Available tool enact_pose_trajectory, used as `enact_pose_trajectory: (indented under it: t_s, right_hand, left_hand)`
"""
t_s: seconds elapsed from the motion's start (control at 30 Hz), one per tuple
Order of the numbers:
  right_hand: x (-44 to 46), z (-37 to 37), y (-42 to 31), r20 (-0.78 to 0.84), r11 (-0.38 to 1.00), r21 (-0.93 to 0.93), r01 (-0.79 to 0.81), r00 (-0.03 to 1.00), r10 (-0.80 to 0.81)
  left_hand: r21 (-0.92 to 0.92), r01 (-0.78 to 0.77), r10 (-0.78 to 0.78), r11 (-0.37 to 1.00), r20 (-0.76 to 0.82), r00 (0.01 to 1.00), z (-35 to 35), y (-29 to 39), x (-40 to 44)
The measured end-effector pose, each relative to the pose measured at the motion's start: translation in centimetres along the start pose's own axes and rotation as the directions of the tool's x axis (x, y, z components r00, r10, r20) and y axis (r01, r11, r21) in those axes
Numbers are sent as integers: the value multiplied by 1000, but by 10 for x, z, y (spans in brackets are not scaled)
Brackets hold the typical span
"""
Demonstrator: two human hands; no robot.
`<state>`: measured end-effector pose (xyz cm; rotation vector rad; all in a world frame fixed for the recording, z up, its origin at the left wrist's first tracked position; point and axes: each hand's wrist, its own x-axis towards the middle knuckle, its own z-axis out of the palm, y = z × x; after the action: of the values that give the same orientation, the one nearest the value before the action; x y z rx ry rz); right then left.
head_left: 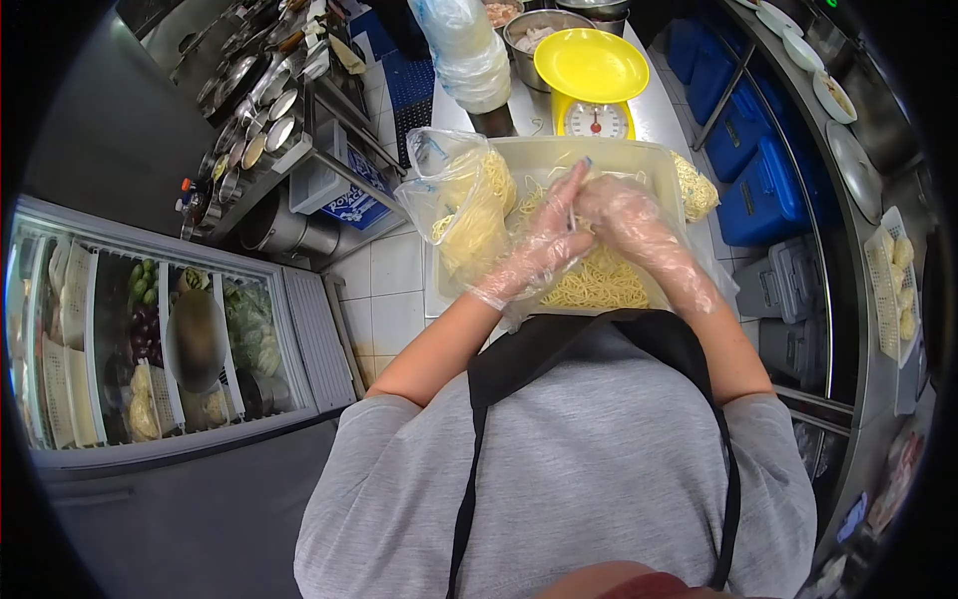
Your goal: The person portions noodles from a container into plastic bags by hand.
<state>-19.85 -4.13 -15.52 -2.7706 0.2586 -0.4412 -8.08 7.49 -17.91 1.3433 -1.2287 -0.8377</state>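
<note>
Both of my hands wear clear plastic gloves and meet above a pale plastic tub (654,160) of yellow noodles (597,282). My left hand (547,238) has its fingers stretched out toward the far side and its thumb apart, with nothing visible in it. Close against it, my right hand (621,212) has its fingers curled inward; what they grip, if anything, is hidden. A clear plastic bag of noodles (469,215) rests at the tub's left side, near my left wrist.
Behind the tub stands a yellow kitchen scale (596,118) with a round pan. A stack of plastic-wrapped containers (464,60) rises to its left, and metal pots (529,45) stand behind. Another bag of noodles (696,188) lies right of the tub. A glass-topped fridge (170,329) is at left.
</note>
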Motion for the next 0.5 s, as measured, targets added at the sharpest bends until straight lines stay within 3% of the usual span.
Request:
enact_pose_trajectory:
  t_s: [0.03,0.07,0.1,0.17,0.2,0.23,0.27,0.3,0.37,0.4,0.47,0.5]
  right_hand:
    - [0,10,3,175,993,-41,-113,977,118]
    - [-1,17,4,339,971,-101,-216,910,238]
    - [-3,18,9,337,971,-101,-218,910,240]
    - [-7,15,25,161,986,162,46,984,-72]
    - [-11,7,26,160,985,164,45,984,-72]
    - [-17,-7,24,27,929,369,-39,999,31]
    - [-22,-14,22,-81,821,564,-87,984,160]
    - [-26,-5,21,-81,820,565,-88,984,161]
    - [-36,17,22,-121,802,565,-195,941,315]
    - [-39,20,21,-136,790,566,-233,920,369]
    - [-40,22,18,18,868,332,-369,922,386]
    - [-40,21,22,15,866,332,-373,921,390]
  left_hand:
    - [-120,-66,74,991,59,995,2,-4,-3]
    - [-121,-62,70,991,63,996,4,-8,-3]
    - [-21,-33,34,999,63,997,6,-7,-1]
    - [86,-10,6,996,58,998,1,-4,3]
    - [-5,93,-93,996,19,996,-6,14,1]
    - [-101,191,-193,976,-9,981,-10,23,0]
    - [-102,193,-195,976,-9,981,-12,22,-1]
    - [-113,195,-199,974,-21,980,-13,20,-1]
    - [-122,198,-201,973,-19,979,-12,10,1]
    - [-12,142,-142,990,-7,990,-9,5,4]
    - [97,78,-80,992,21,997,-3,-3,9]
    - [465,-34,20,884,35,999,0,-4,11]
